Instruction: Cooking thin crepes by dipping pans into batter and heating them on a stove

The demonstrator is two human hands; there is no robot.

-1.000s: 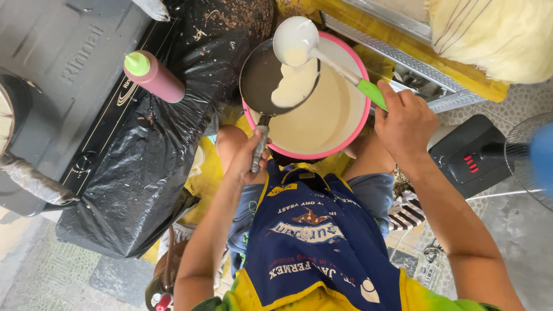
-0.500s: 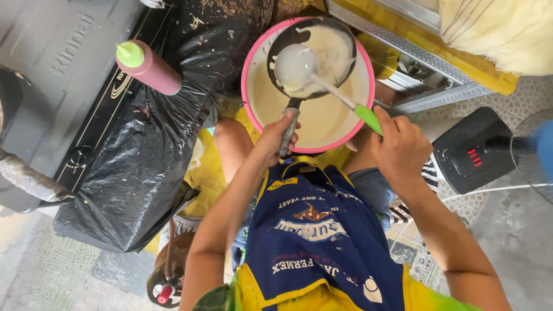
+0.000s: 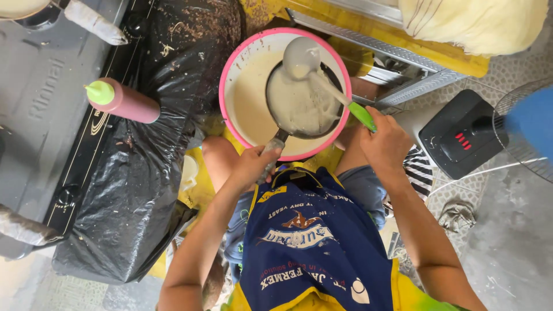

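A pink-rimmed bowl (image 3: 230,69) of pale batter rests between my knees. My left hand (image 3: 253,164) grips the handle of a small dark pan (image 3: 299,106) held over the bowl, its surface coated with batter. My right hand (image 3: 383,138) holds a white ladle (image 3: 302,57) by its green handle; the ladle's cup hangs over the pan's far edge. I wear a blue and yellow apron (image 3: 314,247).
A gas stove (image 3: 52,115) wrapped in black plastic (image 3: 144,173) stands to the left, with a pink squeeze bottle with a green cap (image 3: 124,101) on it. A black fan base (image 3: 461,135) and blue fan (image 3: 533,124) are at right. A yellow stand (image 3: 368,31) with stacked pale sheets lies beyond the bowl.
The pan has moved over the bowl's middle and now carries a spread layer of batter. The ladle has swung from the bowl's left rim to the pan's far edge.
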